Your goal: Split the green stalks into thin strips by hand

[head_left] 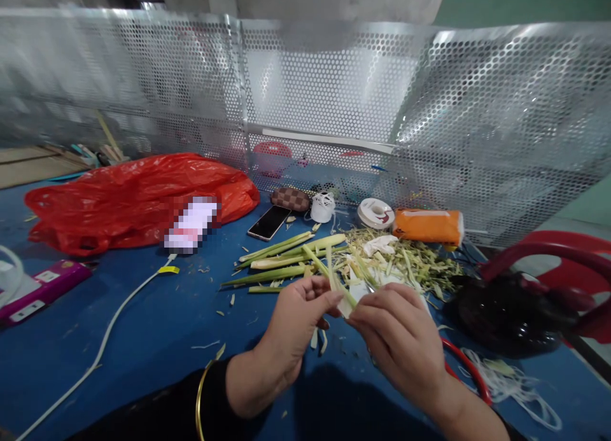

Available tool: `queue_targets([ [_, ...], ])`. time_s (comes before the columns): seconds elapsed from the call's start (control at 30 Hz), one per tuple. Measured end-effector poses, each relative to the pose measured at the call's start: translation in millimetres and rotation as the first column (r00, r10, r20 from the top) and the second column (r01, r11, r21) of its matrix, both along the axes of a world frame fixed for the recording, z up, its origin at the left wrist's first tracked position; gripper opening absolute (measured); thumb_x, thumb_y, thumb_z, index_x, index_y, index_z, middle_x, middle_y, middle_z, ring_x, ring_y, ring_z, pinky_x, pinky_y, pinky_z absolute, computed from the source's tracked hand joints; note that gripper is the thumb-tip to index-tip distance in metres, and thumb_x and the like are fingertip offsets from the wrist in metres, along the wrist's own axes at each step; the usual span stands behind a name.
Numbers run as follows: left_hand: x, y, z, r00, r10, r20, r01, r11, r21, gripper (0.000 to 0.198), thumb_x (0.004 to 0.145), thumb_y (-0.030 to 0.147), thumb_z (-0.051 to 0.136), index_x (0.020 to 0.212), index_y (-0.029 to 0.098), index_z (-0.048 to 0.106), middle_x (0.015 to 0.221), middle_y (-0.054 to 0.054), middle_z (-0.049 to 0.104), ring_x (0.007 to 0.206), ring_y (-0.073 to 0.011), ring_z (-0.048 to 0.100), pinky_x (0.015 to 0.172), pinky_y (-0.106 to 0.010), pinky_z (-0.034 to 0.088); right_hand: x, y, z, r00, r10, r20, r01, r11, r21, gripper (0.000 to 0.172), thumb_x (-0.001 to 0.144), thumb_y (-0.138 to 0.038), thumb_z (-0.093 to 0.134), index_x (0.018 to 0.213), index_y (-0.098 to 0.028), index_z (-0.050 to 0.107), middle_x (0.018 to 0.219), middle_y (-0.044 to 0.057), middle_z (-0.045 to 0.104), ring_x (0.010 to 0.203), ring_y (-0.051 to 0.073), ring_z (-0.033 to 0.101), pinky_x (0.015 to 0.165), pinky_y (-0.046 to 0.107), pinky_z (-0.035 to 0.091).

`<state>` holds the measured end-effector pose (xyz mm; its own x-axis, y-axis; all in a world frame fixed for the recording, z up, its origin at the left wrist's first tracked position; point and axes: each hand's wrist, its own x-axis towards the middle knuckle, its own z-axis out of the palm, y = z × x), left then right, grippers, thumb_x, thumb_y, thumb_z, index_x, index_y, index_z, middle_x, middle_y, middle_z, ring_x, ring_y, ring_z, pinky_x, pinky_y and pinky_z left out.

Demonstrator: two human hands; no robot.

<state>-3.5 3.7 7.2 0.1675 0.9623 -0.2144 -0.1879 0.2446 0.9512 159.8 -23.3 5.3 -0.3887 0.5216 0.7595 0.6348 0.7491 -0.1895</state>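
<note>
A pale green plant stalk (333, 277), partly split into strips, is held between my two hands above the blue table. My left hand (292, 317) pinches it between thumb and fingers. The fingers of my right hand (403, 336) are closed on its lower right end. A small metallic glint shows by the right fingertips; what it belongs to is hidden. Just beyond my left hand lie several cut green stalks (274, 274). A heap of shredded green peelings (429, 266) spreads behind my right hand, with a crumpled white tissue (380, 245) on it.
At left lie a red plastic bag (128, 193), a lit phone (191, 224) on a white cable and a purple power strip (45, 289). A dark phone (270, 223), a white spool (376, 213) and an orange packet (428, 226) sit behind. Perforated metal sheeting (329, 78) borders the back.
</note>
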Motion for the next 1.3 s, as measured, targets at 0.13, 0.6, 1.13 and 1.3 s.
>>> queue_targets([
  [0.13,-4,-1,5.1,0.949,0.282,-0.144,-0.195,0.88,0.434,0.028,0.078,0.026,0.064,0.106,0.02,0.064,0.112,-0.006,0.064,0.104,-0.0186,0.057,0.085,-0.028,0.044,-1,-2,8.7,0.941,-0.097,-0.325,-0.016,0.944,-0.329,0.007,0.086,-0.016,0.059,0.08,-0.02,0.059,0.08,0.002,0.065,0.078,0.016,0.06,0.071,0.03,0.045],
  [0.6,1,-3,5.7,0.977,-0.212,0.03,0.214,0.974,-0.079,0.022,0.059,0.029,0.078,0.066,0.014,0.064,0.062,0.0,0.064,0.053,-0.0095,0.057,0.056,-0.022,0.046,28,1,11.8,0.97,-0.243,0.011,0.172,0.654,-0.737,0.017,0.085,-0.033,0.05,0.079,-0.02,0.059,0.069,0.001,0.06,0.065,0.017,0.054,0.06,0.028,0.04],
  [1.13,1,-2,-2.6,0.979,-0.199,-0.038,0.194,0.974,-0.116,0.026,0.07,0.036,0.073,0.077,0.014,0.063,0.068,-0.002,0.065,0.057,-0.0097,0.057,0.055,-0.021,0.042,90,-41,-49.9,0.65,-0.484,0.586,0.743,0.565,-0.358,0.065,0.061,-0.006,0.048,0.125,-0.009,0.053,0.097,0.017,0.064,0.077,0.029,0.067,0.061,0.034,0.048],
  [1.3,0,2,-7.3,0.983,-0.183,-0.001,0.182,0.976,-0.123,0.024,0.07,0.035,0.074,0.076,0.015,0.061,0.066,-0.001,0.064,0.055,-0.0086,0.056,0.054,-0.021,0.041,104,-40,-50.5,0.757,-0.527,0.387,0.653,0.576,-0.493,0.063,0.074,-0.02,0.049,0.137,-0.018,0.047,0.107,0.014,0.068,0.078,0.028,0.07,0.059,0.034,0.053],
])
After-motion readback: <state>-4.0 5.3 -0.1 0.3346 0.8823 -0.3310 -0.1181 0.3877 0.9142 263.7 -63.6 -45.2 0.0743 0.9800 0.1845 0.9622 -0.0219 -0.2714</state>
